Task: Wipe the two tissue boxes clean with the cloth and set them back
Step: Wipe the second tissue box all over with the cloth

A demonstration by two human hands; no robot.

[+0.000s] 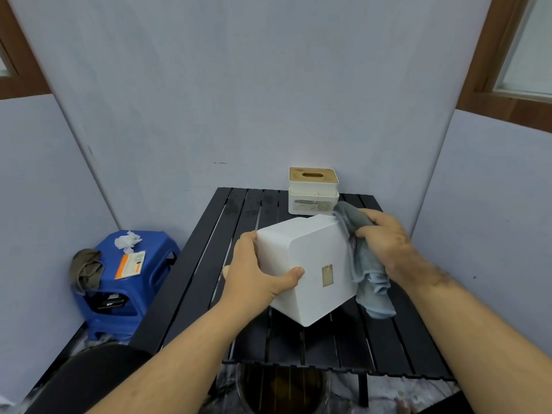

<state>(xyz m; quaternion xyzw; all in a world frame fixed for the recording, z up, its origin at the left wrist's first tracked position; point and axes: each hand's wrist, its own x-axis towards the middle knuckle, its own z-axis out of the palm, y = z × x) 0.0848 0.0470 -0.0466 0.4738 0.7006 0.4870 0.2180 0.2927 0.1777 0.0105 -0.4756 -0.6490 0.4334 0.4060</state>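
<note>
A plain white tissue box [310, 264] is tilted above the black slatted table [191, 282], its underside with a small tan tab facing me. My left hand [257, 270] grips its left side, thumb on the near face. My right hand [385, 237] holds a grey-blue cloth [366, 270] pressed against the box's right side; the cloth's loose end hangs down. A second tissue box [313, 191], white with a wooden slotted lid, stands upright at the table's far edge, just beyond the held box.
A blue plastic stool [128, 285] stands left of the table, carrying a crumpled tissue [127, 241], an orange-white packet [130, 264] and a brown rag [86, 268]. Grey walls close in behind and on both sides. A round bin [282, 389] sits under the table's near edge.
</note>
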